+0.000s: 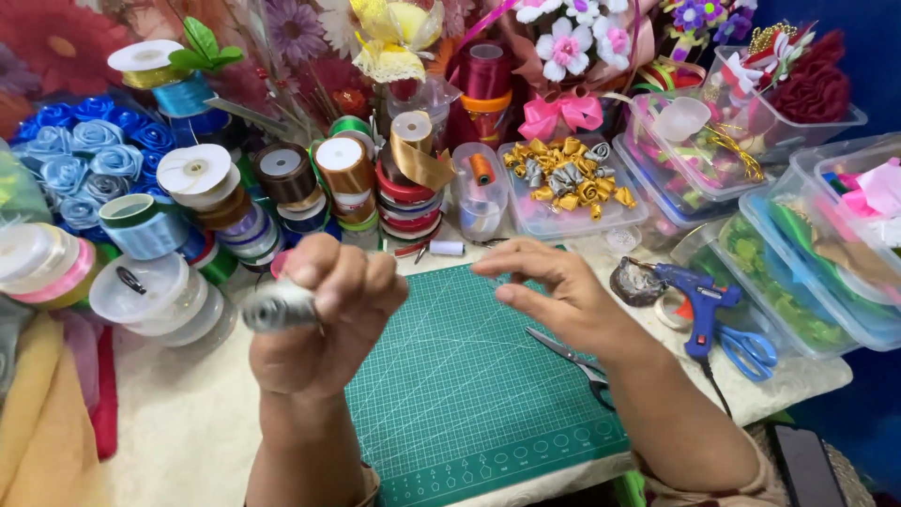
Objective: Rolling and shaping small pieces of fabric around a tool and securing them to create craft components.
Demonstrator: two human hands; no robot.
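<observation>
Head view is showing the left hand (324, 314) gripping a silver ribbon roll (279, 306) in its fist. The right hand (554, 296) is hovering open-fingered just beside it, above the green cutting mat (469, 394)

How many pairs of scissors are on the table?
2: blue-handled scissors right of the glue gun, and grey scissors on the green mat, partly under the right hand. Others may be hidden.

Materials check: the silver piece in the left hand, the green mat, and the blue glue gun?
Silver piece in the left hand: looks like satin ribbon rolled tight, going by its soft sheen; blurred, so not certain. Green mat: matte rubbery or vinyl sheet, with a printed pale grid. Blue glue gun: smooth, slightly glossy moulded plastic body.
</observation>
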